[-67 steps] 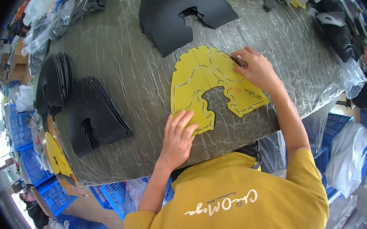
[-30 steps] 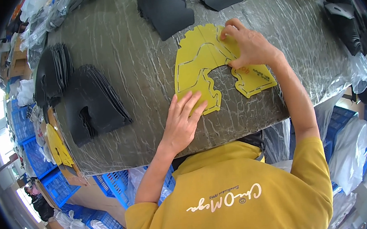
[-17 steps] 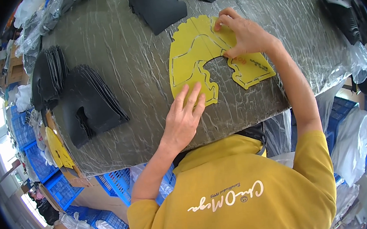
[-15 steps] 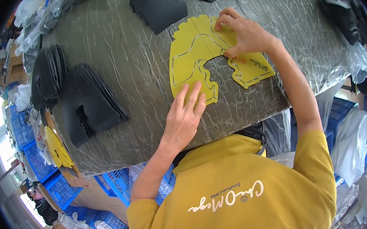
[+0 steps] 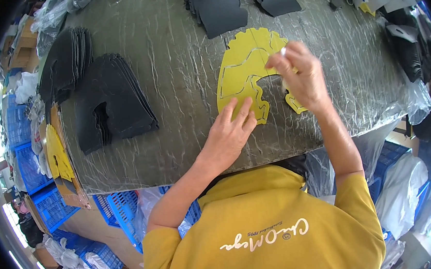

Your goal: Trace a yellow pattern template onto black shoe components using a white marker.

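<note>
Yellow arch-shaped template (image 5: 244, 77) lies flat on the film-covered desk (image 5: 169, 87), toward its near edge, right of centre. Left hand (image 5: 230, 133) is spread, fingers pressing the template's lower left leg. Right hand (image 5: 301, 77) hovers at the inner notch, fingertips pinched on something small and pale; what it is cannot be told. Step looks like tracing or marking around the template; the next move calls for a steady left press so the sheet does not shift. The arch opens toward the near edge, crown toward the far edge; long axis runs roughly near-to-far, tilted. Black cut pieces (image 5: 111, 100) stacked at left, another black piece (image 5: 239, 0) at the far edge.
</note>
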Demonstrator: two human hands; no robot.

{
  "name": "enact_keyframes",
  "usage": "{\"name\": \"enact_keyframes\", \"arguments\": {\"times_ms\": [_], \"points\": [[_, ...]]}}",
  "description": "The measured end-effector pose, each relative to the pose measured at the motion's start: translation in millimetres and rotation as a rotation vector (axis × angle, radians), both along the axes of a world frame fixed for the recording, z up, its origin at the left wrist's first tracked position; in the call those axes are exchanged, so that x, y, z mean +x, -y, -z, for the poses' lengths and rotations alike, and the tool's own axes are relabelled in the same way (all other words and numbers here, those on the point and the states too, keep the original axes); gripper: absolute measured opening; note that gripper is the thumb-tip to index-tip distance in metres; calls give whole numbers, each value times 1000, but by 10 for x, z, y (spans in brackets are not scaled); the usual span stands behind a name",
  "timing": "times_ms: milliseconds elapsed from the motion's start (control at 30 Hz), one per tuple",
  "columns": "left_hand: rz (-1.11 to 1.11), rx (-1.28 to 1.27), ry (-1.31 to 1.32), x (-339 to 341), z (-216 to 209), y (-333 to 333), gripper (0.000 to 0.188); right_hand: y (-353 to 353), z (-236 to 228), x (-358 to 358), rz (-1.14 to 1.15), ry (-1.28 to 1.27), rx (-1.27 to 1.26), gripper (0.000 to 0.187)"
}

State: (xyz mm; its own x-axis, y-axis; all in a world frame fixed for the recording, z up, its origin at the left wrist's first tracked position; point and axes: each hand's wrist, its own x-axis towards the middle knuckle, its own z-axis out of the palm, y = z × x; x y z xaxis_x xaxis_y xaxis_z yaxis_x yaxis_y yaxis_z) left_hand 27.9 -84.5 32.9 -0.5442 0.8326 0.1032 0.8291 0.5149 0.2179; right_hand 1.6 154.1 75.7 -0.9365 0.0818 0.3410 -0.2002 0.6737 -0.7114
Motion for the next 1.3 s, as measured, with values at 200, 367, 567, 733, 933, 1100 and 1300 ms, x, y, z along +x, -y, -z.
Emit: {"name": "enact_keyframes", "arguments": {"times_ms": [200, 367, 567, 733, 933, 1100, 1300], "points": [[1, 20, -25, 9, 36, -2, 45, 213, 145, 86, -155, 86, 72, 18], [2, 31, -21, 8, 46, -13, 44, 260, 257, 102, -154, -1, 165, 9], [6, 23, -20, 1, 53, -8, 44, 310, 266, 108, -220, -41, 164, 7], [3, 16, -3, -6, 30, -1, 45, 187, 296, 95, -184, -1, 215, 6], [1, 2, 7, -3, 25, -15, 46, 137, 314, 51, -72, -4, 188, 10], [7, -4, 24, -10, -6, -13, 47, 124, 293, 35, -61, -28, 193, 16], [-2, 1, 34, -4, -10, -33, 46, 93, 303, 17, -77, -86, 242, 13]]}}
